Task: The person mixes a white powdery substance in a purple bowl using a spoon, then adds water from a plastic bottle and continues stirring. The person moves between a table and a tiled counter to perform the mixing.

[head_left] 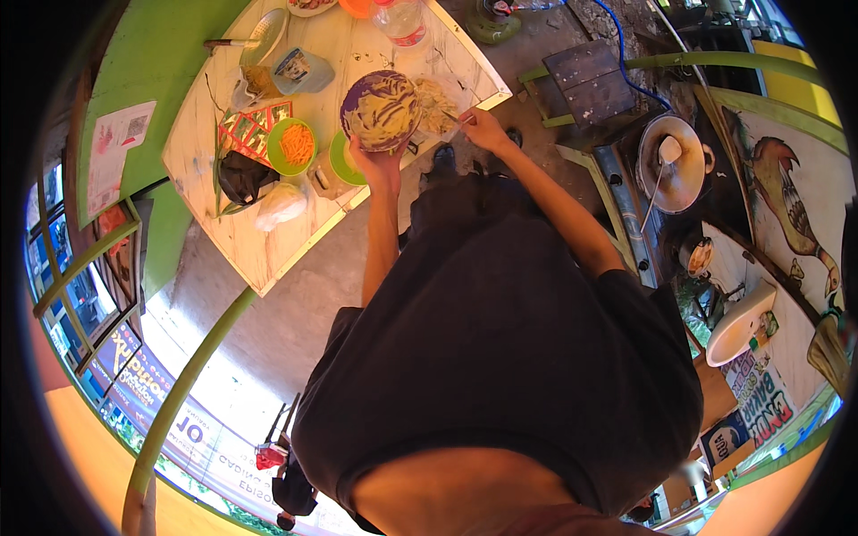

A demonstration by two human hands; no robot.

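Note:
My left hand (379,166) grips the near edge of a purple bowl (349,100), held tilted over the table's near edge. Pale yellowish strips of food (382,112) fill the bowl. Right of it, a flat heap of pale shreds (435,105) lies on what may be a board or clear sheet. My right hand (483,130) is closed at the heap's right edge around a thin, dark utensil (454,116) whose kind I cannot make out. Partly behind my left hand sits a green bowl (344,163); another green bowl (273,159) holds orange carrot strips (297,144).
On the marbled table (237,237) are a black plastic bag (243,179), a whitish bag (281,205), a clear tub (301,71), a skimmer (266,37) and a large clear jar (399,22). To my right stand a wooden stool (590,82) and a wok (688,183) with a ladle.

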